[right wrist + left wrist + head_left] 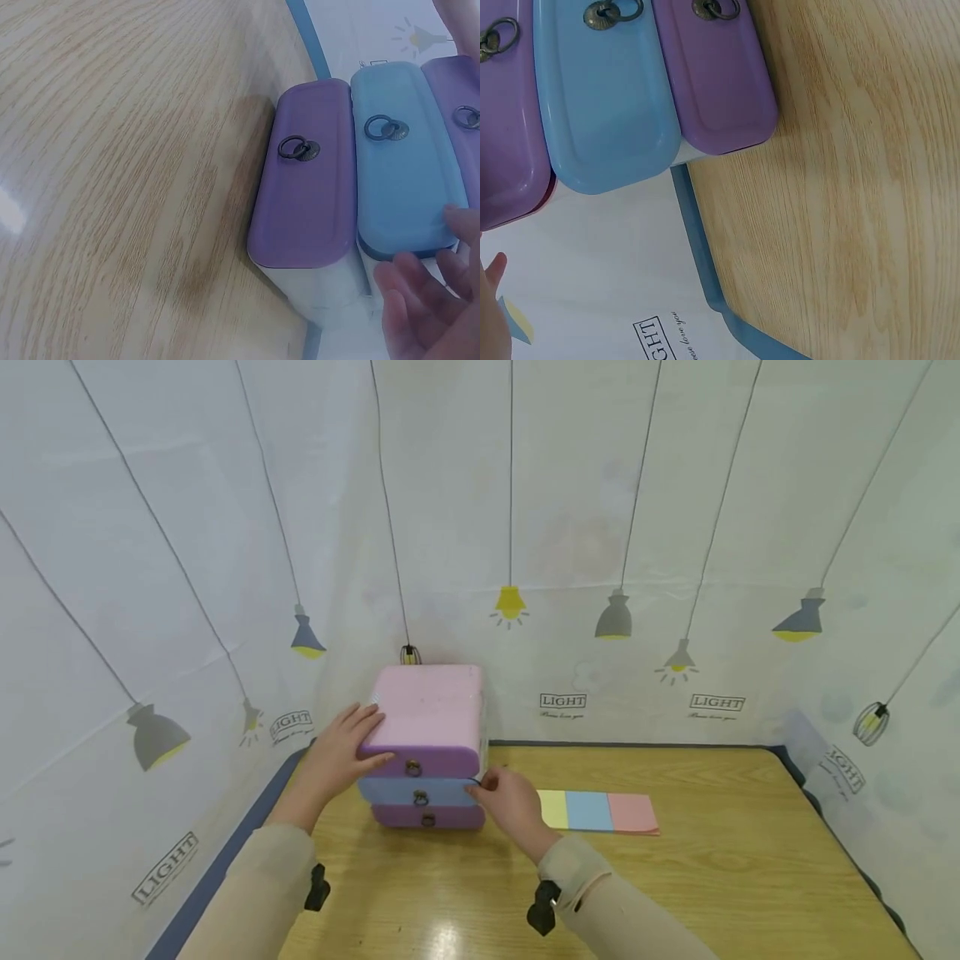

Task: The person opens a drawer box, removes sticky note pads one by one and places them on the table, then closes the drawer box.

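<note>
The nearer right grip (514, 807) is pinching one end of the light-blue, round-cornered plastic drawer (450, 792), which is extending lengthwise toward nine o'clock, while the outspread left grip (347, 755) is resting at nine o'clock on the pink-topped plastic cabinet (427, 706).

You are indoors, at a small tabletop corner dressed like a booth; whether it belongs to a home or an office cannot be told. Behind and on both sides of the wood-grain table (750, 877), you face creased pale sheeting (450, 485) printed with hanging lamps (510, 603) and LIGHT labels (563, 701). On the table are desk goods: a drawer chest (431, 752) and coloured paper pads (589, 812).
</note>
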### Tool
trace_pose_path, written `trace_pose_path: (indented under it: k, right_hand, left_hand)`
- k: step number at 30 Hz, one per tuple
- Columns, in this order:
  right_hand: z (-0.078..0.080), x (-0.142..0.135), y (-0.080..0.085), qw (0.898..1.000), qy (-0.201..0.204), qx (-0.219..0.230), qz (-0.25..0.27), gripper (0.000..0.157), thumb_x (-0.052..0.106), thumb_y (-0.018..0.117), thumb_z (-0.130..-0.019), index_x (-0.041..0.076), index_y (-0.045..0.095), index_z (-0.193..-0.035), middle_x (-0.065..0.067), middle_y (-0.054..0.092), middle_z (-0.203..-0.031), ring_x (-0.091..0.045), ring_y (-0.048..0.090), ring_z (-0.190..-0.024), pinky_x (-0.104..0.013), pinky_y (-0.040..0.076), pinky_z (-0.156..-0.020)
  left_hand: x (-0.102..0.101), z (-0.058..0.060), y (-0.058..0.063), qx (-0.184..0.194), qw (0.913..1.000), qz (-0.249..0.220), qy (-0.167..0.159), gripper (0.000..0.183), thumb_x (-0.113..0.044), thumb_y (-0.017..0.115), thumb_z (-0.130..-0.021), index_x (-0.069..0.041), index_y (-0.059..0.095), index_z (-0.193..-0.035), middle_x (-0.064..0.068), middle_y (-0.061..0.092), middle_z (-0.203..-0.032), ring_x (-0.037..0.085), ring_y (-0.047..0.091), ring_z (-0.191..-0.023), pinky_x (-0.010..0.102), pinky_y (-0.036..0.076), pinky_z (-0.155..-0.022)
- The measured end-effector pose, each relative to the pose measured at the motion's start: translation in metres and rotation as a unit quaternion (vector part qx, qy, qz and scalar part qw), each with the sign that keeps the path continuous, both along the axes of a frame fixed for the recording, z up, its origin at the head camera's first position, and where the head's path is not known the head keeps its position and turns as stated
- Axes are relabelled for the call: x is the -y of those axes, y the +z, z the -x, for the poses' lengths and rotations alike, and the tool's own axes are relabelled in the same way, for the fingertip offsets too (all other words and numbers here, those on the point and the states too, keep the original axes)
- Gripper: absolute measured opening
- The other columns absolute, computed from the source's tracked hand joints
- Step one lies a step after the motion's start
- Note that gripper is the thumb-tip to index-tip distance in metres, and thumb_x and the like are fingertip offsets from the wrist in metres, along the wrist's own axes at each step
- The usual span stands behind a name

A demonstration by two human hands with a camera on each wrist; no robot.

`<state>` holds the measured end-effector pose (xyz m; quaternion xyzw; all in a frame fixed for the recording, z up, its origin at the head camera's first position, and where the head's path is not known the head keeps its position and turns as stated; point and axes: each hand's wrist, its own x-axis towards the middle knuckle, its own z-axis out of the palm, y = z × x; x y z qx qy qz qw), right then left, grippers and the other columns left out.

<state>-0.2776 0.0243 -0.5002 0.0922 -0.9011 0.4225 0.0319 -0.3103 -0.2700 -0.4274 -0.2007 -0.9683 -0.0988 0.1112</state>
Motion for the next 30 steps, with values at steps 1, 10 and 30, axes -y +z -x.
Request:
trace_pose_path:
  k: [1,10,30]
  right_hand:
    - [0.0,0.0,0.001,1.0,-0.003,-0.001,-0.002,0.027,0.041,0.071,-0.088,0.017,0.063,-0.079,0.008,0.059,-0.068,-0.011,0.053,-0.057,-0.031,0.043,-0.052]
    - [-0.002,0.002,-0.003,1.0,-0.025,0.004,0.002,0.03,0.041,0.07,-0.089,0.017,0.063,-0.073,0.008,0.058,-0.065,-0.011,0.05,-0.054,-0.03,0.04,-0.048]
    - [-0.021,0.043,-0.057,0.954,0.213,-0.059,-0.202,0.03,0.033,0.069,-0.088,0.012,0.067,-0.109,0.004,0.063,-0.091,-0.011,0.058,-0.083,-0.029,0.05,-0.072]
  left_hand:
    - [0.0,0.002,0.0,-0.003,1.0,0.004,-0.002,0.081,-0.062,0.06,-0.088,-0.009,0.042,-0.148,0.009,0.032,-0.155,0.036,0.019,-0.144,0.057,0.022,-0.111]
    - [-0.003,0.01,0.002,0.014,0.9999,-0.001,0.008,0.1,-0.074,0.061,-0.079,-0.009,0.037,-0.151,0.013,0.028,-0.157,0.037,0.018,-0.144,0.055,0.02,-0.112]
    - [-0.003,0.016,-0.006,0.076,0.9905,-0.087,0.074,0.125,-0.086,0.06,-0.065,-0.011,0.019,-0.156,0.019,0.03,-0.155,0.042,0.036,-0.135,0.058,0.033,-0.105]
